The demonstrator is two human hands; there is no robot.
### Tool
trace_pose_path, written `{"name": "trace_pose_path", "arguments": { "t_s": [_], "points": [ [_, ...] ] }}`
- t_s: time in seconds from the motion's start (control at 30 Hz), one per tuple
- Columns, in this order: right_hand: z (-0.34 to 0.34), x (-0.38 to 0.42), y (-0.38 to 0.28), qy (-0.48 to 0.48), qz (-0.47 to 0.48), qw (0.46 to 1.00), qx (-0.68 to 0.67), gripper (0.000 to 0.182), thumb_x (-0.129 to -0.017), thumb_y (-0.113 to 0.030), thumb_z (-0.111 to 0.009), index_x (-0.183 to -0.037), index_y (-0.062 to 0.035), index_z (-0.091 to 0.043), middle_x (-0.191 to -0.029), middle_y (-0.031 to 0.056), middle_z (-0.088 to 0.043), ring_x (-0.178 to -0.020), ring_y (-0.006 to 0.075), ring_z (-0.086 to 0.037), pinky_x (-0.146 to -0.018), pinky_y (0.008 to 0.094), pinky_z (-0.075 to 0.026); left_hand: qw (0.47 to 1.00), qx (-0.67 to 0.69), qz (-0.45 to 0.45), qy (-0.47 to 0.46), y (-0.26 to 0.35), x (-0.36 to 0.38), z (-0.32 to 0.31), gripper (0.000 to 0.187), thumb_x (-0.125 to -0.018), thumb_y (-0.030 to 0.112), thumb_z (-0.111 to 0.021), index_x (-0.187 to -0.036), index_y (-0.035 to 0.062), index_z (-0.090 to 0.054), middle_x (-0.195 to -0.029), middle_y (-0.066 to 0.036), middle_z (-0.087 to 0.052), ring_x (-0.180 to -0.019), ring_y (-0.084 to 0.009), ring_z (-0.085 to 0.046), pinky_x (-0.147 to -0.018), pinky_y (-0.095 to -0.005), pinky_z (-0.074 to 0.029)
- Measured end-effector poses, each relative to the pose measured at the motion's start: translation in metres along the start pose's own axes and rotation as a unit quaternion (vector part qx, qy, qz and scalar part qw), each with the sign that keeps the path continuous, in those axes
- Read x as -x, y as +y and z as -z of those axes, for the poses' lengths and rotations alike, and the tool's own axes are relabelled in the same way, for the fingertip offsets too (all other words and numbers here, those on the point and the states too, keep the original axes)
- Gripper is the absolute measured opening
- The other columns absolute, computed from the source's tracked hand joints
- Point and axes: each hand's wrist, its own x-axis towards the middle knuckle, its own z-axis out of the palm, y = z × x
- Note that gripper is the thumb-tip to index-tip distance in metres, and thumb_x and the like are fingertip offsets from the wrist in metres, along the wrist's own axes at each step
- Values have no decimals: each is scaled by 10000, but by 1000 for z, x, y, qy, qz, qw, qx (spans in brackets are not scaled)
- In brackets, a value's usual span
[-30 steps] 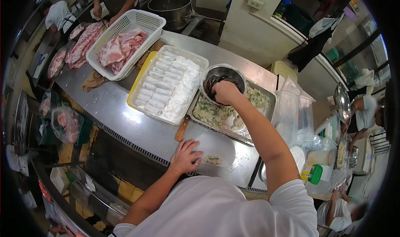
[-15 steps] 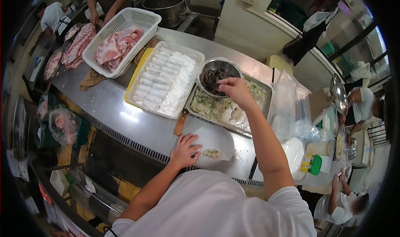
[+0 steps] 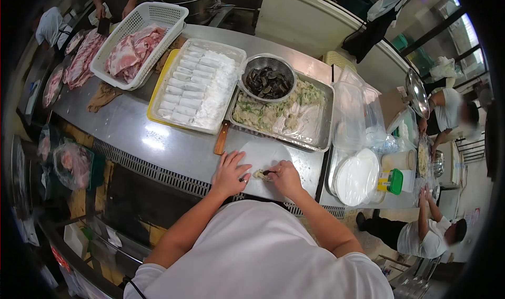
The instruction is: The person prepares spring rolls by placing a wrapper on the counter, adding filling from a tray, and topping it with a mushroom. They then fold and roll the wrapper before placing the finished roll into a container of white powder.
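Observation:
A thin round white wrapper (image 3: 269,153) lies on the steel table (image 3: 126,121) in front of me. On its near part sits a small lump of pale green-flecked filling (image 3: 258,175). My right hand (image 3: 287,179) pinches a dark slice at the right side of that lump. Flat beside the wrapper, my left hand (image 3: 229,175) has its fingers spread and wears a ring. Beyond them, a perforated metal bowl of dark slices (image 3: 269,83) rests over a metal tray (image 3: 327,121) spread with the same filling. A wooden-handled knife (image 3: 221,138) lies by the tray's left corner.
White rolls (image 3: 185,96) lie in rows beside white powder in a plastic tray (image 3: 238,57). Farther left, a white basket (image 3: 181,16) holds raw meat (image 3: 134,52). Plastic containers (image 3: 350,109), white lids (image 3: 356,177) and a green-lidded tub (image 3: 395,181) stand right. Co-workers are at both sides.
My right hand has come from the perforated bowl down to the filling on the wrapper, bringing a dark slice. My left hand has stayed by the wrapper. The view has shifted slightly.

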Motion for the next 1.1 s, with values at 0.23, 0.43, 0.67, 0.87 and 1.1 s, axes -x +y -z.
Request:
{"name": "trace_pose_path", "arguments": {
  "t_s": [0.23,0.43,0.67,0.87,1.1],
  "points": [
    [-8,-4,-8,10,28,999,-10,110,-889,-119,-802,-967,-65,-857,-997,127,-744,-1032,351,-671,-922,461,-576,1000,5,-13,2,-1,0,0,316,-887,254,-822,-1190,164,-831,-1542,-172,-615,-1492,-419,-496,-1281,-663,-301],
    [-6,8,-7,48,-7,998,36,142,-890,-134,-803,-982,-37,-847,-961,137,-750,-1012,365,-686,-923,460,-576,1000,2,-9,6,-3,2,-5,322,-900,256,-793,-1202,153,-835,-1540,-171,-611,-1500,-404,-486,-1305,-646,-279],
    [0,2,-12,-17,-2,998,61,308,-847,-227,-865,-1097,-49,-835,-1024,166,-739,-1042,375,-688,-961,456,-585,1000,-5,-6,-18,-2,1,1,328,-891,267,-818,-1205,173,-837,-1555,-165,-611,-1519,-405,-476,-1312,-634,-273],
    [-3,5,1,-13,49,998,36,397,-852,-261,-887,-1174,-41,-811,-1053,153,-710,-1109,373,-674,-995,456,-578,1000,4,8,-18,3,1,1,321,-877,251,-838,-1189,178,-849,-1570,-164,-606,-1535,-396,-463,-1323,-633,-251],
    [3,19,41,133,-90,987,13,427,-922,-264,-831,-1233,24,-782,-1152,221,-760,-1109,400,-715,-965,455,-581,990,63,107,70,0,0,-11,453,-918,196,-816,-1351,85,-745,-1459,-203,-641,-1431,-443,-512,-1256,-557,-364]
  ]
}}
